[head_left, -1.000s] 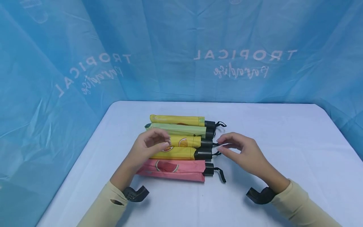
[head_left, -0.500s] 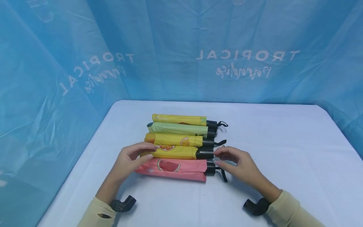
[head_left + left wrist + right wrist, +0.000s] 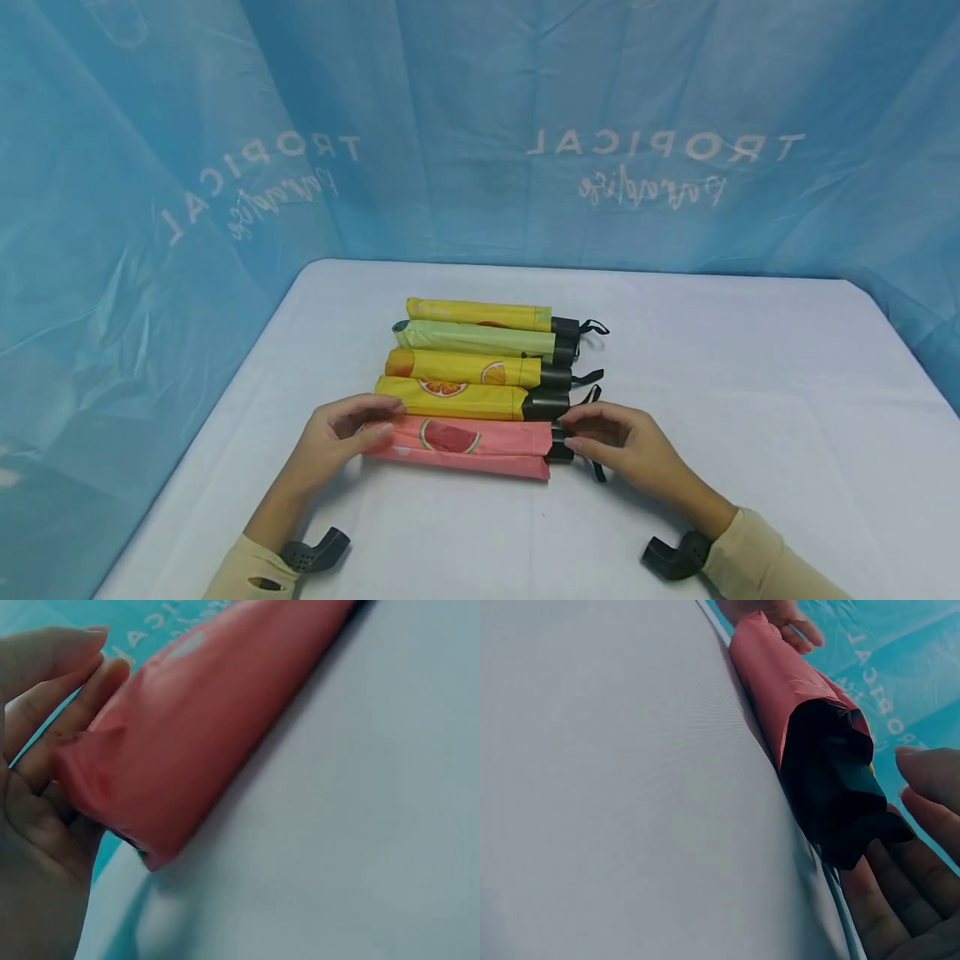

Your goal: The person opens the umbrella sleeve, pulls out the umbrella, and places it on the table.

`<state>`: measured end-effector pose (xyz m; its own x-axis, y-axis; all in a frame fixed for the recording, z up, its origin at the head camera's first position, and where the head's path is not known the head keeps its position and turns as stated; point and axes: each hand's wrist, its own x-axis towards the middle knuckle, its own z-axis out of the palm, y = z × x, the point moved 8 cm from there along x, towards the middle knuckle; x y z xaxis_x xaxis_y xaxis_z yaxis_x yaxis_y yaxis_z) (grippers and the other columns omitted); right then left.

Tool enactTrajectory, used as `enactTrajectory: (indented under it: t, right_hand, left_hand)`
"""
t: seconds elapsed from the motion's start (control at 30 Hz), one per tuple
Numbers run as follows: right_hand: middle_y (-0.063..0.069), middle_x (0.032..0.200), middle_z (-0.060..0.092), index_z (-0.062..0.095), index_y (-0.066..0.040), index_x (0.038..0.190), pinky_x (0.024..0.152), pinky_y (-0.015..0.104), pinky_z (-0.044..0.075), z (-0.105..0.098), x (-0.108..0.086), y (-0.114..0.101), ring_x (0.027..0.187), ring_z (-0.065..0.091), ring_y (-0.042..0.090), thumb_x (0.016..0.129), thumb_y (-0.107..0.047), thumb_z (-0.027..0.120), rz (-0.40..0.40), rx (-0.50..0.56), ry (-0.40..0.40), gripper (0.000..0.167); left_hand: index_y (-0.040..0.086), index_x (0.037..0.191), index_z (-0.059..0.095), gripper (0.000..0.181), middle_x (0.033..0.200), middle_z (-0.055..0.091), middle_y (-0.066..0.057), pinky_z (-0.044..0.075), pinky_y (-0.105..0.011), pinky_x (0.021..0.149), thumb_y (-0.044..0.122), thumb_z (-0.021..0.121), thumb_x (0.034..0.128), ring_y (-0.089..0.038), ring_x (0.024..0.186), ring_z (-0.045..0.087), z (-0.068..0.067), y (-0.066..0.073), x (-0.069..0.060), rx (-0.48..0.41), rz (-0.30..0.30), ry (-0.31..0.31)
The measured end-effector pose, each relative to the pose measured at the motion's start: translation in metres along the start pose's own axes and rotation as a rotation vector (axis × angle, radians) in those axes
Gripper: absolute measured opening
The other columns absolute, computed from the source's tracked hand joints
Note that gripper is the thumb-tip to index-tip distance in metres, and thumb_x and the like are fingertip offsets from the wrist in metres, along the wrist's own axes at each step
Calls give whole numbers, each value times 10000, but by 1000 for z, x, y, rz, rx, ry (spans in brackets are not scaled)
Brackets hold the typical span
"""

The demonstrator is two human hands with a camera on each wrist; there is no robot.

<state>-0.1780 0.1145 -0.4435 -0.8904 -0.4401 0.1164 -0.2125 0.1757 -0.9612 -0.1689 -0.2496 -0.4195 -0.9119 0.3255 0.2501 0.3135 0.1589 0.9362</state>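
A pink folded umbrella [image 3: 450,437] with a watermelon print lies nearest on the white table, its black handle [image 3: 560,447] to the right. My left hand [image 3: 341,433] is at its left end; in the left wrist view the fingers [image 3: 97,686] lie along its far side and the thumb stands apart from the fabric. At the handle end is my right hand [image 3: 622,437], thumb and fingers loosely bent; the right wrist view shows its fingers [image 3: 922,877] beside the black handle, the thumb apart from it. Whether these fingertips touch the handle is hard to tell.
Behind it, side by side, lie a yellow umbrella [image 3: 457,400] with orange slices, another yellow one [image 3: 465,367], a light green one [image 3: 480,337] and a farther yellow one [image 3: 480,313]. Their handles point right. A blue curtain [image 3: 480,208] hangs behind the table [image 3: 712,350].
Both hands have come nearer to the front, from the yellow umbrellas to the two ends of the pink one. The view has shifted slightly; the umbrellas keep their arrangement.
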Motion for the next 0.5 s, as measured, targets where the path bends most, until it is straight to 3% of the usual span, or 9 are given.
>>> enactTrajectory:
  t: [0.3, 0.5]
  right_hand:
    - [88, 1239, 666, 700, -102, 1205, 941, 346, 548, 2, -1, 6, 1155, 669, 285, 921, -75, 769, -39, 65, -32, 293]
    - [95, 1250, 656, 708, -101, 1200, 948, 345, 542, 2, -3, 7, 1154, 667, 270, 903, -69, 788, -41, 67, -34, 310]
  left_hand:
    - [23, 1291, 663, 384, 1285, 671, -142, 476, -244, 1026, -48, 716, 918, -171, 1251, 596, 5, -9, -5, 16, -38, -30]
    - [239, 1296, 694, 426, 1349, 644, 33, 487, -229, 998, 160, 814, 895, -127, 1284, 565, 6, -27, -11, 132, -195, -62]
